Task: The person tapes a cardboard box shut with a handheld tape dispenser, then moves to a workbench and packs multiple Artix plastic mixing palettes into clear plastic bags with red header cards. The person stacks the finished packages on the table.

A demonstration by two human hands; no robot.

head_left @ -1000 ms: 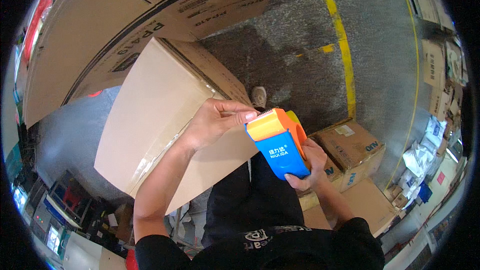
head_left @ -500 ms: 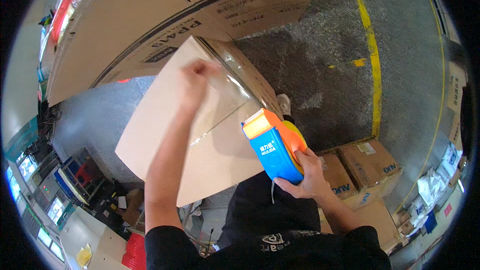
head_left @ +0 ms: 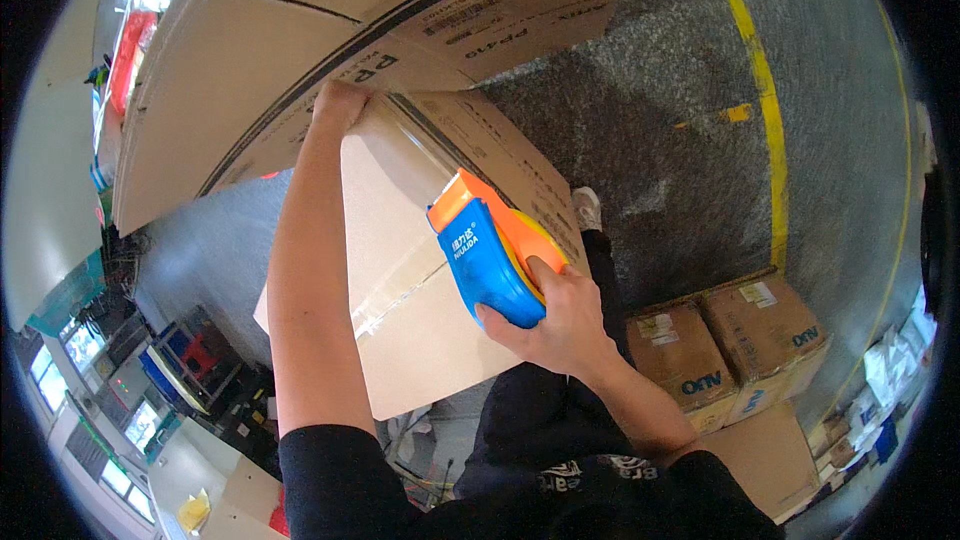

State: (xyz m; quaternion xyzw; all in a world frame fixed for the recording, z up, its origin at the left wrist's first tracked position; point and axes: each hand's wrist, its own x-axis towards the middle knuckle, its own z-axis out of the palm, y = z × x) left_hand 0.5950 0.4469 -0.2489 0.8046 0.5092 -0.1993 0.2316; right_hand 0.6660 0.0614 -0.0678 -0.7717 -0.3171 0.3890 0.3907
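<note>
A tan cardboard box point(head_left: 420, 365) stands in front of me, with clear packing tape point(head_left: 400, 290) along a seam on its top face. My right hand point(head_left: 570, 325) grips a blue and orange tape dispenser point(head_left: 495, 275) over the right side of that face. A yellow edge shows along the dispenser's side. At the box's far left corner is my left hand point(head_left: 343, 103), its fingers curled in and mostly hidden. Whatever they hold cannot be made out.
A larger cardboard box point(head_left: 290, 50) rises just beyond the far edge. Two closed cartons point(head_left: 765, 325) sit at the lower right, near a yellow floor line point(head_left: 765, 110). Off to the left are a cluttered rack point(head_left: 190, 360) and a pale table point(head_left: 190, 460).
My left hand has moved away and left to the box's far corner. My right hand has carried the tape dispenser left and further over the box top. The view has shifted slightly.
</note>
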